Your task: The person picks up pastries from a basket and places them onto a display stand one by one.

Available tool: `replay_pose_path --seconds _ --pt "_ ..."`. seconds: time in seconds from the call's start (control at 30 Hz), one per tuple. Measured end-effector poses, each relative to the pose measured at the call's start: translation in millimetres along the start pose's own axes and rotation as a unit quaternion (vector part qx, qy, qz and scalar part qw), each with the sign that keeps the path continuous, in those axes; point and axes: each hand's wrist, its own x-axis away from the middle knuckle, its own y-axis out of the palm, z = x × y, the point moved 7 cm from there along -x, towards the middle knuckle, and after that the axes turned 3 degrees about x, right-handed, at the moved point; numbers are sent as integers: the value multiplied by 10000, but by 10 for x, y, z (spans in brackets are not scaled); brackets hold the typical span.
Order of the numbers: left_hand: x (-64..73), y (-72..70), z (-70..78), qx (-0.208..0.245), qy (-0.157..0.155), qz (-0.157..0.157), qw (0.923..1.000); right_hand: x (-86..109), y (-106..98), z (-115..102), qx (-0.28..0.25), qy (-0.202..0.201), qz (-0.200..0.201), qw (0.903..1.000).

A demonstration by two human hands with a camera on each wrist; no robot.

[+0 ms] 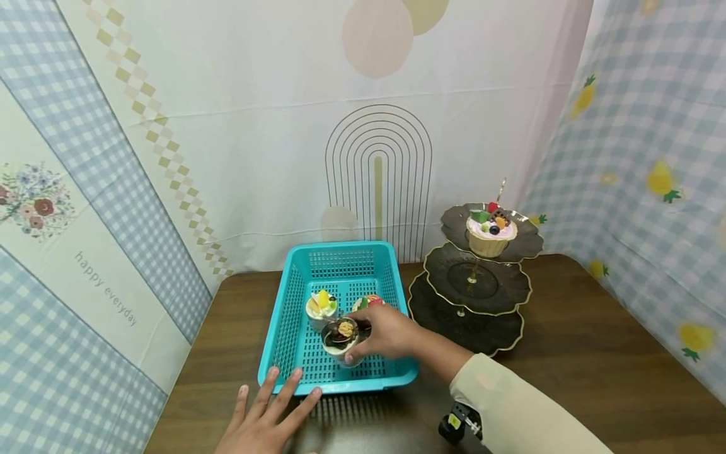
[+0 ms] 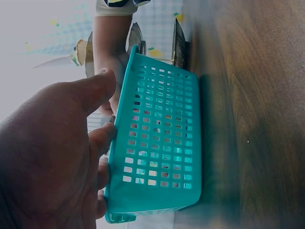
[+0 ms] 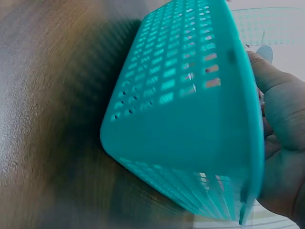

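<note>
Inside the turquoise plastic basket (image 1: 276, 328), my right hand (image 1: 388, 331) grips a clear dessert cup (image 1: 340, 342) with dark topping and a nut-like piece. Beside it sits another dessert cup (image 1: 321, 307) with white cream and yellow fruit. A third dessert (image 1: 368, 302) with red and green topping is partly hidden behind my right hand. My left hand (image 1: 263, 413) lies at the basket's near rim with fingers straight and spread. In the left wrist view its fingertips touch the rim. The basket wall hides the cups in the right wrist view.
Right of the basket stands a three-tier dark tray stand (image 1: 473, 277) with gold edges. A cupcake (image 1: 491, 233) with pink cream and fruit sits on its top tier. Patterned cloth (image 1: 255, 157) hangs behind the brown wooden table (image 1: 595, 353).
</note>
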Motion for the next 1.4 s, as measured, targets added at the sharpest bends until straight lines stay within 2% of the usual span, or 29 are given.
replay_pose_path --seconds 0.13,0.33,0.5,0.73,0.93,1.03,1.4 --pt "-5 -6 10 -45 86 175 9998 88 -139 68 -58 122 304 9994" --pt "3 -21 11 -51 129 380 9992 185 -315 163 -107 559 678 9961" --pt "10 -6 3 -40 85 366 9993 267 -424 190 -126 832 814 9931" --pt "10 14 -5 31 7 225 9997 368 -609 230 -252 1049 1248 9863" --pt "3 -1 17 11 -60 432 9990 427 -734 261 -448 1113 1363 9834" --pt "2 -4 27 2 -109 525 9986 455 -793 275 -457 1020 1402 9838" --pt "3 6 35 58 -136 442 9989 607 -978 403 -285 995 1547 9825"
